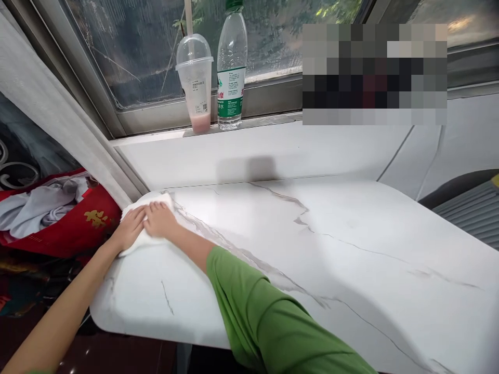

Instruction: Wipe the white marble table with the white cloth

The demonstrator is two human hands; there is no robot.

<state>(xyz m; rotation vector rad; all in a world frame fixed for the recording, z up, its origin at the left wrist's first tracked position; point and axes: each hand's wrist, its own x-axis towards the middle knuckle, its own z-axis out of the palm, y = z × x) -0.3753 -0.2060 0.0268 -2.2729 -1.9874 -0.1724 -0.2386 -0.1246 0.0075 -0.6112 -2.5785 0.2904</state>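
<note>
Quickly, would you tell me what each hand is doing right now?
Left hand: open, flat on the white cloth.
Right hand: open, flat on the same cloth.

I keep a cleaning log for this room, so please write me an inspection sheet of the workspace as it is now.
Surface: white table with grey veins.
Things in hand: white cloth at the table's far left corner.
Clutter: plastic cup with pink dregs and water bottle, upright on the window sill.
Hands: left hand and right hand side by side, flat on the cloth.
Cables: nothing seen.
Surroundings: window, pale curtain, red and grey fabrics at left.
</note>
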